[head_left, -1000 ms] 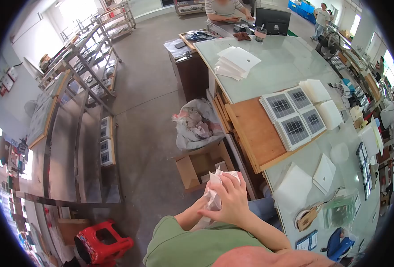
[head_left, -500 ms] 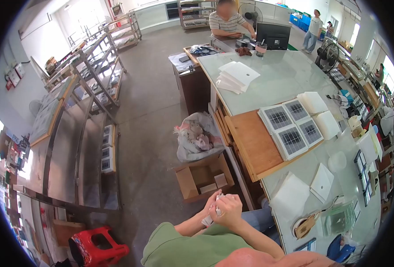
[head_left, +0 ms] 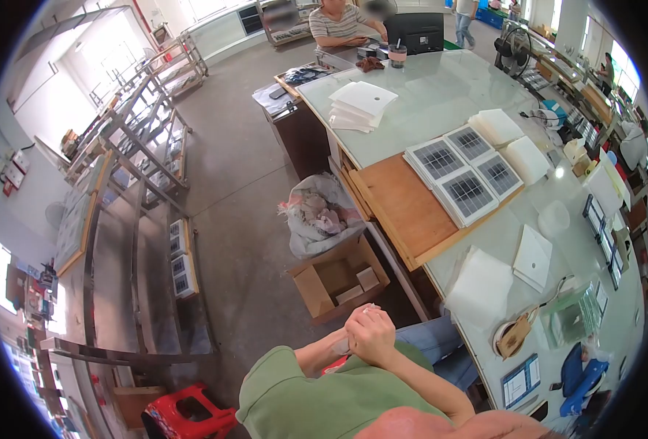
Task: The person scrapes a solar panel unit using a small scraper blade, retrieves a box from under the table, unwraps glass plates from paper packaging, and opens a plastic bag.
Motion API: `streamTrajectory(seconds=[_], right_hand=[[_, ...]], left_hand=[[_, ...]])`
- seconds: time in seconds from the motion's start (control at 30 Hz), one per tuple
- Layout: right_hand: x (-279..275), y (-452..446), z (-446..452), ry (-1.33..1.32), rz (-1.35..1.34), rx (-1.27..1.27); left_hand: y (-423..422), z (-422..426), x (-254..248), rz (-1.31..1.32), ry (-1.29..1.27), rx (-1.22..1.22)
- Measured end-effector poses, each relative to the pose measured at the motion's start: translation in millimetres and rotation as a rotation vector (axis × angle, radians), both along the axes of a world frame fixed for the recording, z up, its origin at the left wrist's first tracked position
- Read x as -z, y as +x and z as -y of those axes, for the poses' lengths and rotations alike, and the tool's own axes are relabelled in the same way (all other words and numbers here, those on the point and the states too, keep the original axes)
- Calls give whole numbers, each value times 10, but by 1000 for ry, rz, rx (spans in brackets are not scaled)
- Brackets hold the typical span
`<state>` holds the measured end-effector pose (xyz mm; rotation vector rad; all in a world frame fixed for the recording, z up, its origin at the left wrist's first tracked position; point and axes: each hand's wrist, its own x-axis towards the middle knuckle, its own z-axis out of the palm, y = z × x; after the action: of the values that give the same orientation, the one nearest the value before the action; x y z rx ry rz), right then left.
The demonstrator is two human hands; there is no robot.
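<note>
My right hand (head_left: 374, 335) is wrapped over my left hand (head_left: 349, 347), both held together in front of my body. A bit of crumpled white material, perhaps tissue or cloth, shows at the top of the fingers; most of it is hidden. My left fingers are largely covered by the right hand. Just beyond the hands, on the floor, is an open cardboard box (head_left: 311, 294) with small pale boxes (head_left: 368, 278) in it. Behind that box stands a whitish sack (head_left: 303, 240) holding crumpled pinkish scraps.
On my right is a glass-topped table (head_left: 412, 88) with a wooden board (head_left: 396, 201), small solar panels (head_left: 463, 175) and stacked white sheets (head_left: 479, 289). Racks (head_left: 155, 139) line the left, and a red stool (head_left: 185, 413) is behind. A seated person (head_left: 336, 25) is across the table.
My hands have closed more tightly together, hiding most of the white material seen between them before. The view has shifted, so the table and the seated person appear further left and higher.
</note>
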<state>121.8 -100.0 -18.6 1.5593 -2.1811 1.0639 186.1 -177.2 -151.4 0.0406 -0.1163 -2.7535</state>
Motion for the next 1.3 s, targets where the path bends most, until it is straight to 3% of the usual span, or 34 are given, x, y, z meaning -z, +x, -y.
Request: streamTrajectory(seconds=[0.27, 0.33, 0.43, 0.6, 0.73, 0.77, 1.1, 1.3], right_hand=[[125, 34, -159, -22, 81, -41], [-121, 93, -154, -87, 77, 51], [-192, 200, -226, 25, 14, 102], [-50, 282, -150, 112, 143, 166], [83, 248, -95, 67, 280, 215], [135, 223, -81, -47, 323, 202], [284, 61, 183, -117, 492, 207], [466, 5, 125, -46, 638, 274]], left_hand=[[0, -128, -16, -139, -195, -228], [-41, -180, -26, -174, -237, -217], [-126, -309, -29, -233, -282, -217], [141, -621, 40, -241, -333, -310], [576, -820, 136, 53, -226, -194], [553, -817, 99, 124, -194, -169], [136, -313, -296, 619, 55, 131], [9, -208, -438, 862, 174, 347]])
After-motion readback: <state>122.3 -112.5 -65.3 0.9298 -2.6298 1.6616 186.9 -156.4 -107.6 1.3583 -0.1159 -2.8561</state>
